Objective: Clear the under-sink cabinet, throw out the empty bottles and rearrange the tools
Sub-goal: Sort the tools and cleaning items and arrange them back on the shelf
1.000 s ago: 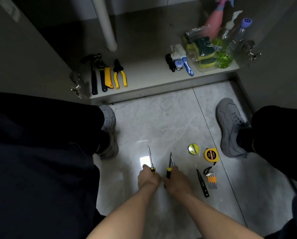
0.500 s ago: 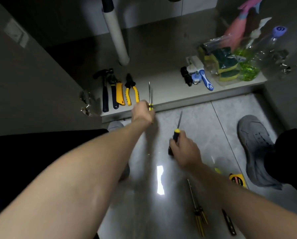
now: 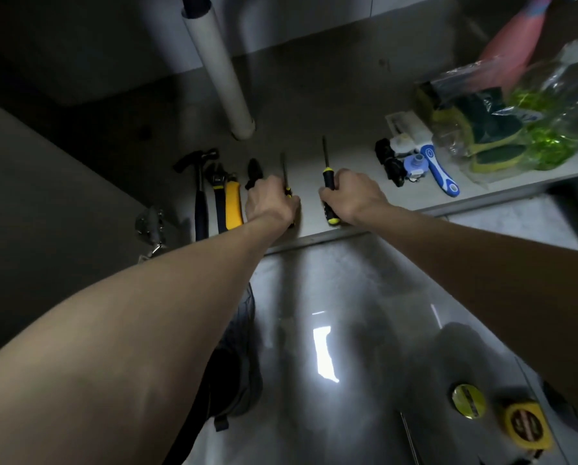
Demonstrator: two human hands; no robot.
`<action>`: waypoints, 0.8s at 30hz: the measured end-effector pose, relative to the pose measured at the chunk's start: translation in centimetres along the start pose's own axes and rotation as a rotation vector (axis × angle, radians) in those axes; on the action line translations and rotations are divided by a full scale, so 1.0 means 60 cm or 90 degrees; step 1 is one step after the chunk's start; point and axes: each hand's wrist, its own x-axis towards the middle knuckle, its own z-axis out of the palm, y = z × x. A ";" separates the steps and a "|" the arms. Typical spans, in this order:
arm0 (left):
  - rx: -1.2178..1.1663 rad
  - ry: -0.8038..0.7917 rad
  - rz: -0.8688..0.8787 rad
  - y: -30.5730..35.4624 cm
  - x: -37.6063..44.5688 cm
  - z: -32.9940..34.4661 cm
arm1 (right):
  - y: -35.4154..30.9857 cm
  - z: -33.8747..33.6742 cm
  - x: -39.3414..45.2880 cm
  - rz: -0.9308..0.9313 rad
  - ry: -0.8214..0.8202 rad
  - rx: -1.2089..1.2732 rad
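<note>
— Screwdrivers in both fists at the cabinet floor's front edge: our left hand (image 3: 271,202) is curled round the slimmer screwdriver (image 3: 284,172), our right hand (image 3: 352,195) wrapped round the black-and-yellow screwdriver (image 3: 327,182).

— Which way do they lie?

— Both shafts point toward the back wall, handles toward the front lip, in line with the hammer (image 3: 200,193), the wrench (image 3: 218,193) and the yellow-handled tool (image 3: 232,206) that run along the front-left of the cabinet floor (image 3: 314,105). The pliers (image 3: 254,169) show only as a dark tip past our left knuckles.

— So which goes down first?

— We judge the left one: it sits just beside the row. The right one is a gap further along, toward the white drain pipe's (image 3: 220,72) side. Whether either handle already rests on the board we cannot tell.

— And the rest?

— Tape measure (image 3: 524,426) and a yellow disc (image 3: 468,401) wait on the tiles.
</note>
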 end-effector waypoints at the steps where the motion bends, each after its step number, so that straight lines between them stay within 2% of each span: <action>1: 0.021 0.011 0.010 -0.004 -0.001 -0.001 | -0.002 0.006 0.005 0.003 0.001 0.008; 4: 0.046 0.043 0.024 -0.018 -0.001 -0.003 | -0.004 0.019 0.010 0.009 0.015 0.016; 9: -0.036 0.059 -0.021 -0.041 -0.010 0.001 | -0.005 0.032 -0.005 -0.023 0.026 0.025; 24: -0.114 0.072 -0.114 -0.037 -0.013 -0.003 | -0.023 0.078 -0.025 -0.070 0.053 0.101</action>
